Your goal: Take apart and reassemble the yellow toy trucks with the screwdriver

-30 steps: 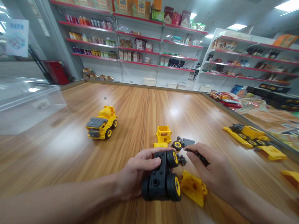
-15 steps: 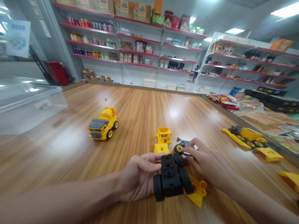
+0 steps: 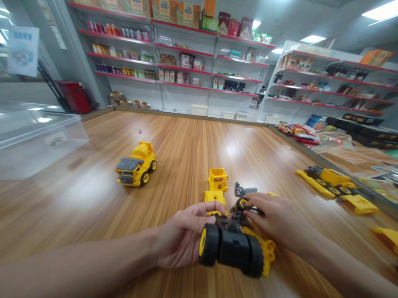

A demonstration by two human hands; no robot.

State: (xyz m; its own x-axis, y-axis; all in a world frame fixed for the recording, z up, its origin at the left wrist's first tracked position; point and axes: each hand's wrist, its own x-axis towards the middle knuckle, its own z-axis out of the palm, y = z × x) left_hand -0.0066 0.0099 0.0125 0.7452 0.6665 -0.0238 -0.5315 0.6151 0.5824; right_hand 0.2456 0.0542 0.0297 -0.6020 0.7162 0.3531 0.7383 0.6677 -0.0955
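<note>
My left hand [image 3: 188, 232] is closed around a black toy truck chassis [image 3: 236, 245], whose wheel end points toward me. One of its wheels shows a yellow hub. In my right hand [image 3: 271, 218] is a toy wheel [image 3: 242, 204] with a yellow hub, its fingers wrapped over a dark rod or part beside it. This wheel is at the far end of the chassis; whether the two touch is hidden. Behind the chassis lies a yellow toy piece [image 3: 267, 253], partly covered. A yellow cab frame [image 3: 218, 179] and a yellow block [image 3: 215, 197] stand just beyond my left fingers.
A grey toy part [image 3: 245, 189] lies beyond my right hand. To the left stands a yellow mixer truck [image 3: 137, 164], near a clear plastic bin [image 3: 30, 146]. Another yellow toy truck [image 3: 332, 181] and loose yellow pieces [image 3: 359, 203] lie at the right. Stocked shelves [image 3: 185, 69] rise behind the table.
The chassis has tilted, so its wheel end now faces me. My right hand has brought the wheel slightly nearer, away from the grey part, which now shows on the table.
</note>
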